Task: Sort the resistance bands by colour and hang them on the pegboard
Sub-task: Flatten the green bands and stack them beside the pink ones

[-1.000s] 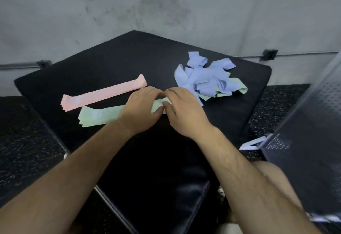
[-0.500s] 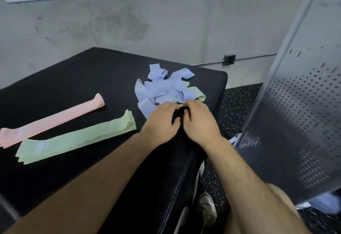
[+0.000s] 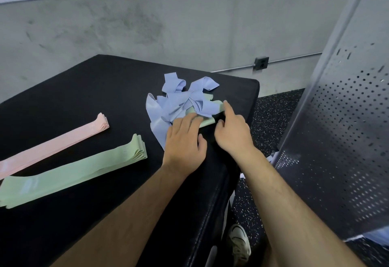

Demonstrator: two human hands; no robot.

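A tangled pile of blue bands (image 3: 179, 106) lies near the right end of the black padded bench (image 3: 94, 89). One green band (image 3: 207, 122) is caught under the pile, its ends poking out on the right. My left hand (image 3: 185, 140) lies flat with its fingers on the blue pile and on that green band. My right hand (image 3: 231, 129) is beside it, its straight index finger touching the green band's far end and its thumb near the band's near fold. A flat stack of green bands (image 3: 84, 167) and a flat stack of pink bands (image 3: 63, 138) lie to the left. The grey metal pegboard (image 3: 347, 140) stands at the right.
The bench's right edge drops to a speckled black floor (image 3: 271, 115) between bench and pegboard. A white shoe (image 3: 239, 243) shows below the bench. A concrete wall with a socket box (image 3: 261, 63) is behind.
Both hands left the green stack and moved right to the blue pile. The left hand now lies on the pile and the right index finger has stretched to the green band's end.
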